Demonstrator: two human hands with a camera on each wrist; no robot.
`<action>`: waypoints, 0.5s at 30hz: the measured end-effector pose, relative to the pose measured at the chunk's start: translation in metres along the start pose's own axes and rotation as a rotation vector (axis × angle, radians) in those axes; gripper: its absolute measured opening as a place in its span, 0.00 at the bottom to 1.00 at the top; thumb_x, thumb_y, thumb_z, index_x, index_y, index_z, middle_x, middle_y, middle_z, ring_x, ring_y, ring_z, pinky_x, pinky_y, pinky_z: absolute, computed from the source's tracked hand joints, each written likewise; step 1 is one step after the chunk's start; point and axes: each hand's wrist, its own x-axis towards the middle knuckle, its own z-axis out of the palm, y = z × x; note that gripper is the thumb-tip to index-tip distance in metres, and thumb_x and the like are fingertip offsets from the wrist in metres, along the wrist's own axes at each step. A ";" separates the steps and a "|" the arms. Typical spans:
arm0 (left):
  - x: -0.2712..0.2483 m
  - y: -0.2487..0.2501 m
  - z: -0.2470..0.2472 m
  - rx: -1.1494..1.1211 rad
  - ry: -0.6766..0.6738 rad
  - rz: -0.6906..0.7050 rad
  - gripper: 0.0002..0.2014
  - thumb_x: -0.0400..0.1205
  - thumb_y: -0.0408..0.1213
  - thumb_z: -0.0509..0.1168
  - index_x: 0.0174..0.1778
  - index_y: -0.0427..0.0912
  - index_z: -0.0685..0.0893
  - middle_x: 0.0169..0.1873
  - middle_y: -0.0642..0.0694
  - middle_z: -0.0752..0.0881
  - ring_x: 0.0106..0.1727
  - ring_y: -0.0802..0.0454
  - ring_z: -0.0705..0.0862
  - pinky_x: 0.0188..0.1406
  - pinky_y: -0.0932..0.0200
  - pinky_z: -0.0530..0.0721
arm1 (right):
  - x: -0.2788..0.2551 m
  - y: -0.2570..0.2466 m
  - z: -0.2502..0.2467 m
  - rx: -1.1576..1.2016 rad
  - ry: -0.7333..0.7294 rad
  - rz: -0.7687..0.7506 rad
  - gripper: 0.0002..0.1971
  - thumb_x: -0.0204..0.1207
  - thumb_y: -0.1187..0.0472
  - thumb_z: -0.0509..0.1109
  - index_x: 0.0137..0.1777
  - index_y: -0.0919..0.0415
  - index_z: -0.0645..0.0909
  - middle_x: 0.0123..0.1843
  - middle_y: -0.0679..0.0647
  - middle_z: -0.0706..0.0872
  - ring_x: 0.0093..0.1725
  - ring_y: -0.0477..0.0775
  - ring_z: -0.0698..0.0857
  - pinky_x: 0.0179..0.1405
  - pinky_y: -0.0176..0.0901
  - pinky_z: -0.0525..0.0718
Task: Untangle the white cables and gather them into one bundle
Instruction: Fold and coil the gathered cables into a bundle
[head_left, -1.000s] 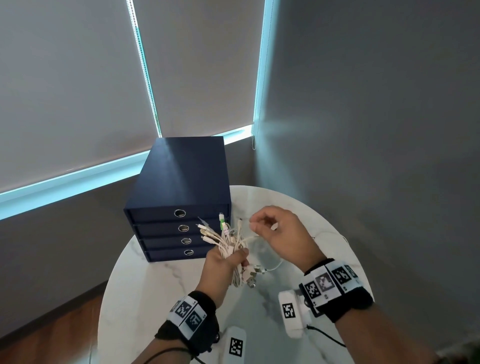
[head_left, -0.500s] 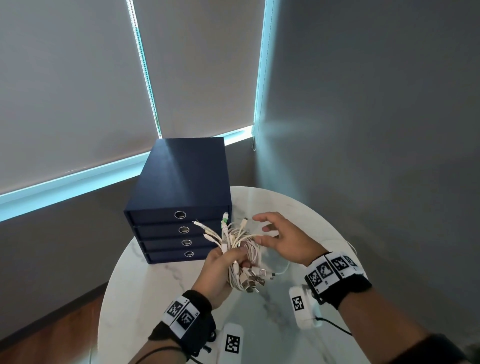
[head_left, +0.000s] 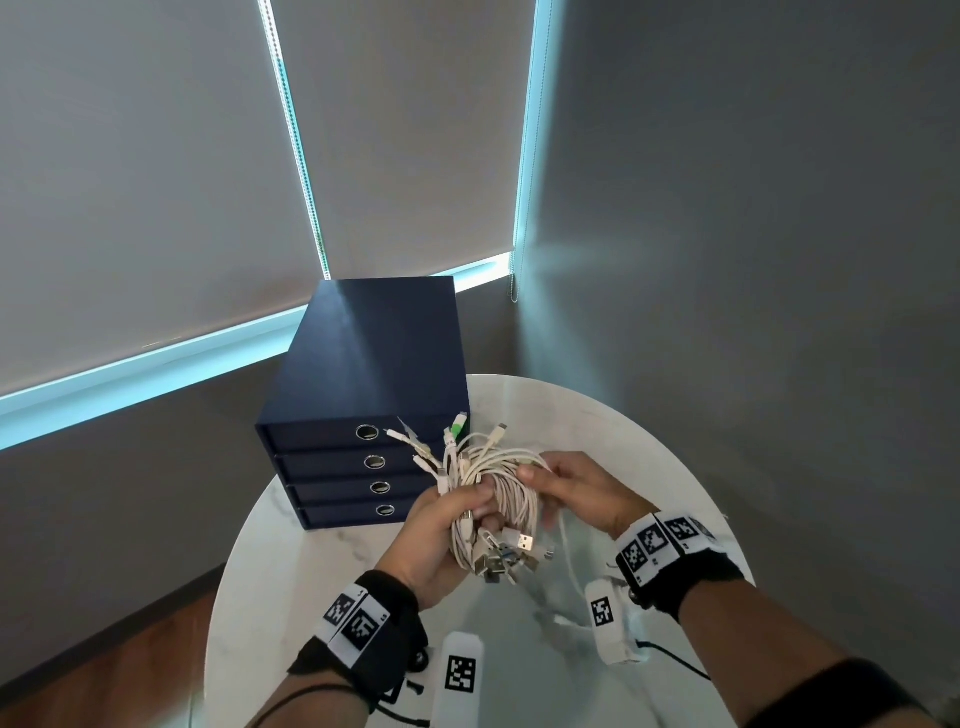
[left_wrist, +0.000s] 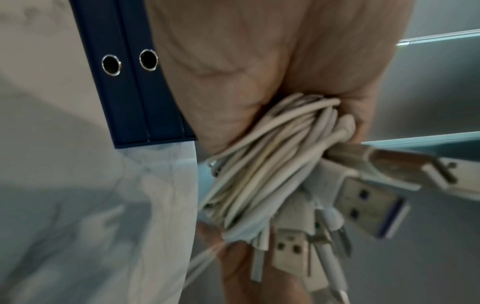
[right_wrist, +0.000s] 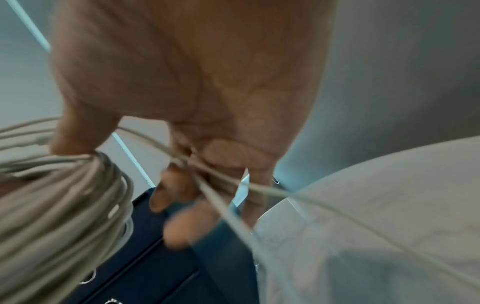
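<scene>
Centre of the head view, just below the middle: the left hand (head_left: 441, 525) has its fingers wrapped tight around the cables (head_left: 493, 499), a fat looped bundle held up over the table (head_left: 291, 561). Small plugs fan out of the top, USB plugs (head_left: 506, 558) dangle underneath. The left wrist view shows the same clamp up close, plugs in the lower right. The right hand (head_left: 582, 493) comes in from the right, fingers curled, thumb on the loops and a couple of strands running through its fingers. One strand (head_left: 569, 566) trails down toward the table. Behind, upper left of the hands, sits a navy drawer box (head_left: 363, 395).
</scene>
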 end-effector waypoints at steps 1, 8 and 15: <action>0.000 0.001 -0.001 0.002 0.023 0.007 0.12 0.74 0.34 0.73 0.36 0.39 0.74 0.24 0.49 0.69 0.24 0.54 0.73 0.37 0.57 0.76 | -0.001 -0.004 -0.004 -0.053 0.049 -0.023 0.29 0.65 0.33 0.76 0.42 0.63 0.86 0.28 0.62 0.82 0.27 0.54 0.80 0.34 0.49 0.80; -0.003 -0.006 -0.006 0.138 0.070 -0.036 0.06 0.71 0.28 0.71 0.35 0.34 0.79 0.24 0.44 0.74 0.24 0.51 0.76 0.24 0.59 0.79 | 0.003 -0.047 -0.044 0.201 0.133 -0.134 0.15 0.68 0.52 0.78 0.25 0.58 0.80 0.22 0.52 0.62 0.20 0.46 0.56 0.20 0.31 0.55; -0.008 -0.005 0.018 0.106 -0.178 -0.091 0.14 0.71 0.31 0.75 0.46 0.33 0.77 0.27 0.45 0.71 0.27 0.51 0.73 0.28 0.61 0.74 | 0.021 -0.046 -0.035 0.102 0.325 -0.207 0.16 0.77 0.59 0.75 0.27 0.54 0.80 0.19 0.46 0.65 0.20 0.47 0.58 0.18 0.35 0.57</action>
